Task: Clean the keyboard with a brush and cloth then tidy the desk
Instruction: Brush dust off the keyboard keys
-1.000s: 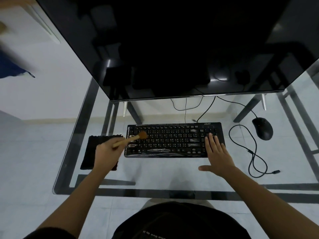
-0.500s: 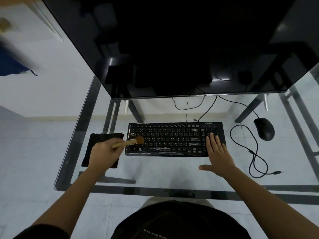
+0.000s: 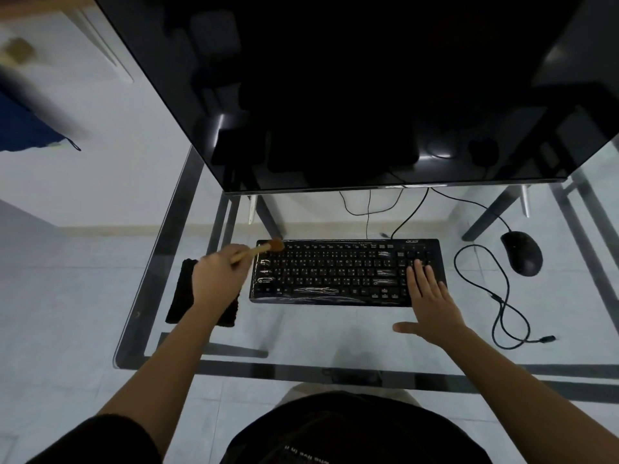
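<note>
A black keyboard point(image 3: 335, 272) lies on the glass desk point(image 3: 301, 333) below the monitor. My left hand point(image 3: 217, 276) grips the handle of a small wooden brush point(image 3: 264, 247), whose brown bristle head sits over the keyboard's far left corner. My right hand point(image 3: 428, 296) lies flat with straight fingers on the keyboard's right end, thumb spread out over the glass. A black cloth point(image 3: 182, 289) lies on the desk left of the keyboard, partly hidden under my left hand and wrist.
A large dark monitor point(image 3: 351, 95) overhangs the back of the desk. A black mouse point(image 3: 522, 252) sits at the right, with a looped cable point(image 3: 495, 296) trailing toward the front. The desk's front edge runs just before my torso.
My left hand has carried the brush from the keyboard's left-middle rows up to its far left corner. My right hand has stayed flat on the right end.
</note>
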